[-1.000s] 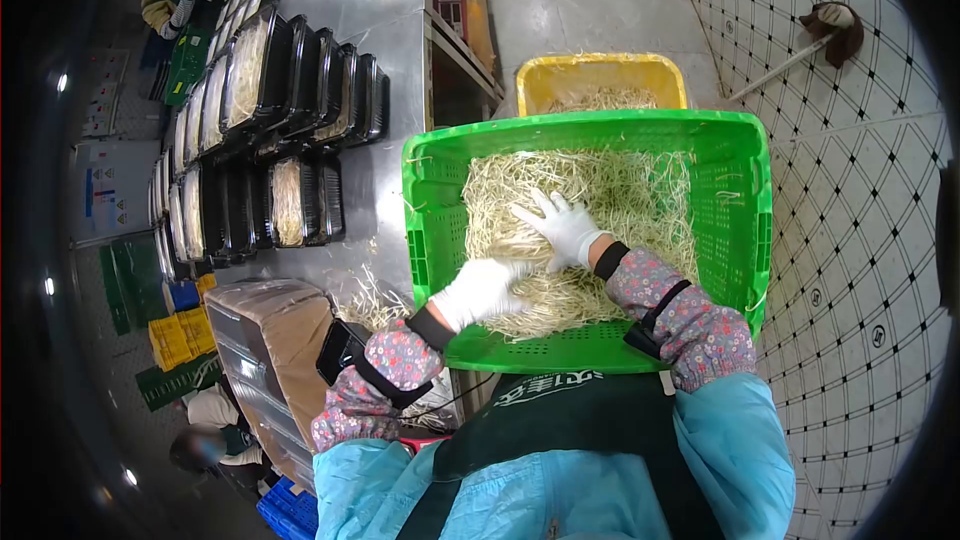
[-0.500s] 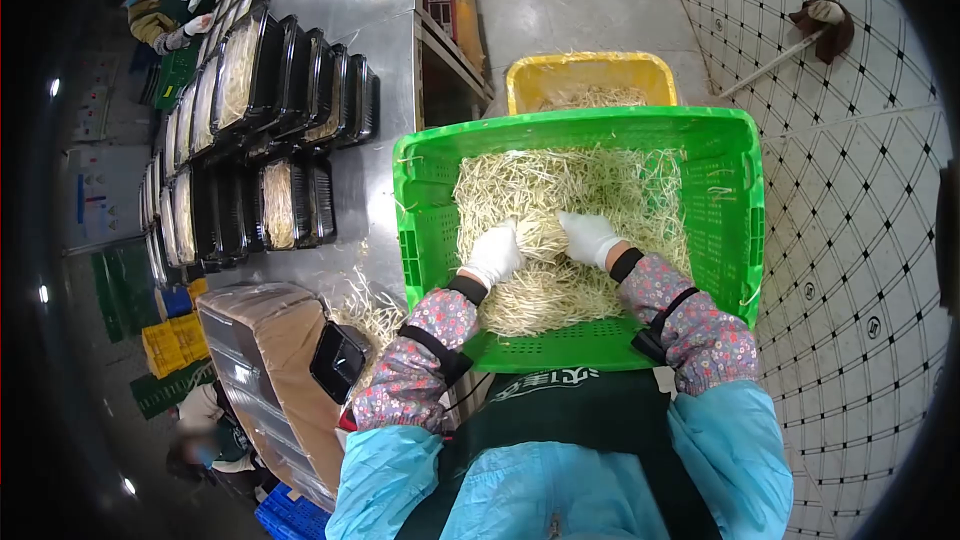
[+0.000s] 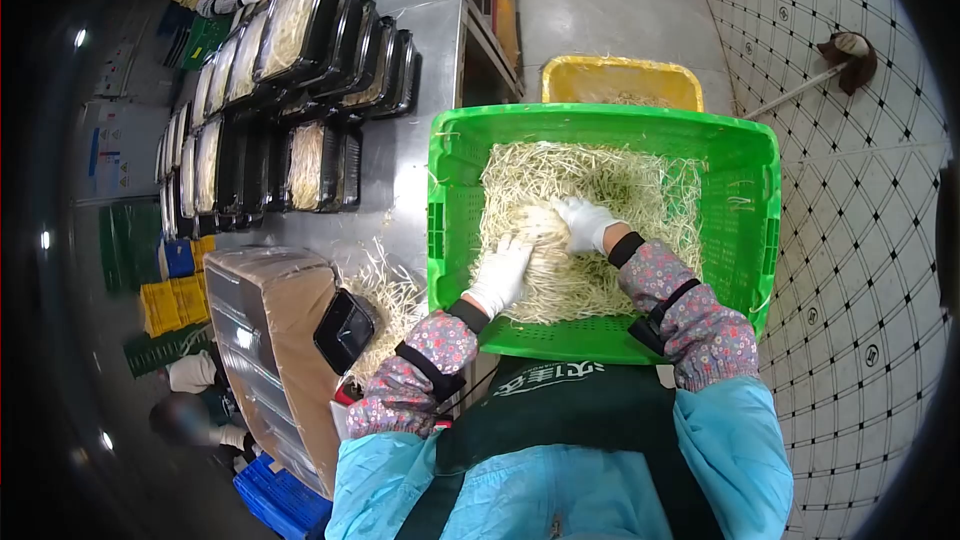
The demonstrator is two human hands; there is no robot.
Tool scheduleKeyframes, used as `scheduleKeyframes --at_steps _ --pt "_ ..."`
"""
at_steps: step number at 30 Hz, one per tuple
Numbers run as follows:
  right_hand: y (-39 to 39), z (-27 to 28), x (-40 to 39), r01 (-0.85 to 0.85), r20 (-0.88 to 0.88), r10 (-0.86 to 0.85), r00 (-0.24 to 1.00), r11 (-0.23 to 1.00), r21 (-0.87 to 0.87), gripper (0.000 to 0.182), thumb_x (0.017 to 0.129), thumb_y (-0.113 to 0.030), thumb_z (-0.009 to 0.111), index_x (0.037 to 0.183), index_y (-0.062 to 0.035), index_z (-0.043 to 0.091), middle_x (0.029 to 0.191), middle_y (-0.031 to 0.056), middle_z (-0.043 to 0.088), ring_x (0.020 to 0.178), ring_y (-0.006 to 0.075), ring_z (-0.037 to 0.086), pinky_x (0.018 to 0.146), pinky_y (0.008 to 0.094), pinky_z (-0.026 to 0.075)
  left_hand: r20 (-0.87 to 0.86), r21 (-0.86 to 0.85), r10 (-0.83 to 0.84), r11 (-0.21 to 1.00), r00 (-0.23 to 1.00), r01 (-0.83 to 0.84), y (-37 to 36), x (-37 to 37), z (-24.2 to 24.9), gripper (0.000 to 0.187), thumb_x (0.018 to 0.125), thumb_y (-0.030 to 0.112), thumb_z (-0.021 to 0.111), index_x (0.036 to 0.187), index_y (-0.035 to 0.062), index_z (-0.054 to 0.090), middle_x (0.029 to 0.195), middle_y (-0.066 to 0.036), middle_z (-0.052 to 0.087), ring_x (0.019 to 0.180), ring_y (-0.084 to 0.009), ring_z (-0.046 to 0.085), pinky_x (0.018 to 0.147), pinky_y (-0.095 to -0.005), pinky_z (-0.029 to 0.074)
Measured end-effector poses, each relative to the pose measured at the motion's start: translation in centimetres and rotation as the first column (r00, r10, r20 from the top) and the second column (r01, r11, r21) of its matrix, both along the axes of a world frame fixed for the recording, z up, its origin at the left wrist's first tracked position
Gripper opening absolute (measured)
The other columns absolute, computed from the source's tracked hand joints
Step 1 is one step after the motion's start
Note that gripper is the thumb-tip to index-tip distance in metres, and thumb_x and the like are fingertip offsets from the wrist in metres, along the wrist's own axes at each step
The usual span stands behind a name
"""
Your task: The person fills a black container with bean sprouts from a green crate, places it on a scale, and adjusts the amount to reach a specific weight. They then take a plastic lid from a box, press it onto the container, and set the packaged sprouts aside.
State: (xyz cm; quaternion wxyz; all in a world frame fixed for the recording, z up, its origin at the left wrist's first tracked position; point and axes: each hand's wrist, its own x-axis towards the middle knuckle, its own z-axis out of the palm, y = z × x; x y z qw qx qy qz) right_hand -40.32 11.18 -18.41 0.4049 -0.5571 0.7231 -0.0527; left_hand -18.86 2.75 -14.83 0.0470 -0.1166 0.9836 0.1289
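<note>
A green plastic crate (image 3: 750,200) in front of me holds a heap of pale bean sprouts (image 3: 620,185). Both my hands wear white gloves. My left hand (image 3: 503,275) presses against the near left side of a gathered bunch of sprouts (image 3: 545,240). My right hand (image 3: 584,222) cups the same bunch from the far right. The bunch sits between the two palms, fingers curled round it.
A yellow crate (image 3: 620,80) with sprouts stands behind the green one. Rows of black trays (image 3: 300,60) filled with sprouts cover the steel table (image 3: 400,170) at left. A wrapped stack of trays (image 3: 270,330) and loose sprouts (image 3: 390,300) lie near my left elbow. Other people work at far left.
My hands, spread apart on the heap a second ago, have closed in on one bunch of sprouts and drawn it together. The view has shifted slightly.
</note>
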Motion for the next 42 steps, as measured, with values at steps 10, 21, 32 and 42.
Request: scheduleKeyframes --at_steps 10,21,32,42 --pt "-3.4 0.7 2.4 0.049 0.102 -0.051 0.993 0.999 0.021 0.111 0.068 -0.056 0.079 0.149 0.0030 0.031 0.151 0.0247 0.036 0.142 0.0376 0.034 0.115 0.0413 0.032 0.039 0.727 0.673 0.488 0.739 -0.483 -1.2 6.6 10.9 0.035 0.091 0.009 0.066 0.125 0.0011 0.064 0.113 -0.011 0.071 0.099 -0.0146 0.066 0.089 -0.0283 0.051" --pt "1.8 4.2 12.2 -0.222 -0.366 0.154 0.918 0.963 -0.151 0.130 0.058 -0.049 0.088 0.155 -0.0045 0.014 0.145 0.0299 0.036 0.132 0.0470 0.037 0.107 0.0547 0.035 -0.283 0.776 0.955 0.171 -0.093 -0.607 -2.6 25.3 14.4 0.037 0.097 0.001 0.056 0.133 -0.0043 0.054 0.131 -0.017 0.061 0.121 -0.0231 0.059 0.107 -0.0341 0.043" --pt "-2.1 3.4 8.9 -0.138 -0.263 0.151 0.953 0.988 0.068 0.139 0.055 -0.039 0.092 0.156 -0.0038 0.004 0.156 0.0302 0.024 0.142 0.0424 0.031 0.116 0.0467 0.030 -0.283 0.708 0.897 -0.043 -0.339 -0.704 -2.2 35.6 11.5 0.069 0.092 0.021 0.070 0.149 0.0001 0.035 0.152 -0.017 0.038 0.128 -0.0261 0.049 0.109 -0.0367 0.038" --pt "-0.3 3.6 6.9 0.046 -0.123 -0.064 0.990 0.989 -0.143 0.093 0.061 -0.029 0.082 0.143 -0.0065 0.044 0.111 0.0229 0.067 0.105 0.0343 0.065 0.088 0.0416 0.053 0.134 0.855 0.804 -0.389 -0.579 -0.342 -2.6 37.2 6.1 0.077 0.086 0.045 0.074 0.142 0.0034 0.042 0.130 -0.010 0.055 0.116 -0.0210 0.054 0.090 -0.0391 0.046"
